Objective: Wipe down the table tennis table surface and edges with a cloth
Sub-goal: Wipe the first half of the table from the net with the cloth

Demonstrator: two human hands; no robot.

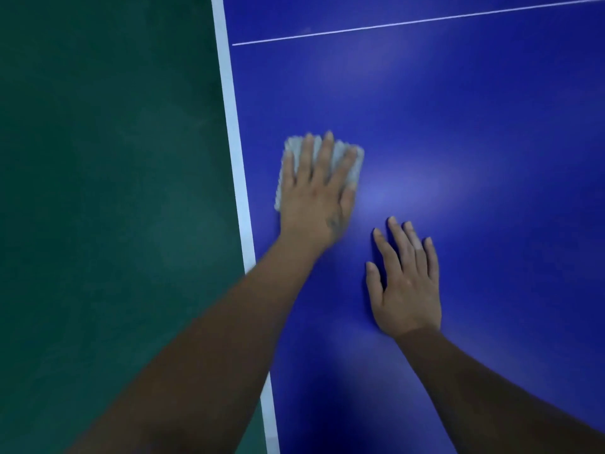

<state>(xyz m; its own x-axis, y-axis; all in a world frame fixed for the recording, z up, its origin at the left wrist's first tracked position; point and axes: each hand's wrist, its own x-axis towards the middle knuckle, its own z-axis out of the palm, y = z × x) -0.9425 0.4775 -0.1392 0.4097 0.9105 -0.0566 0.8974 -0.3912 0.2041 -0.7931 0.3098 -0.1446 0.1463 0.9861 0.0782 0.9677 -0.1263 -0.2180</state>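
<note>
Blue table tennis table (458,126) fills the R side of view, top glossy w/ soft light glare. Folded greyish cloth (289,152) lies flat on it near the L edge, just inside the white edge line (235,142), not over it. L hand (316,191) sits on top of cloth, palm down, fingers straight & spread, pressing it to the top, not curled round it; cloth shows past the fingertips & on the hand's outer side. Hand + cloth a bit blurred, so prob mid-stroke. R hand (406,290) is nearer the body & further in from the edge, flat on bare table, fingers straight & slightly apart, holds nothing; looks like a brace. Key relation: edge line lies directly L of cloth, close by, running near-to-far, & cloth's long side is approx parallel to it, so a short sideways push by L hand (the one nearer the edge) should take cloth onto line & rim. Thin white line (409,24) crosses the top further off. Beyond the edge, dark green floor (98,158), matt. How much of the top is done: can't tell
</note>
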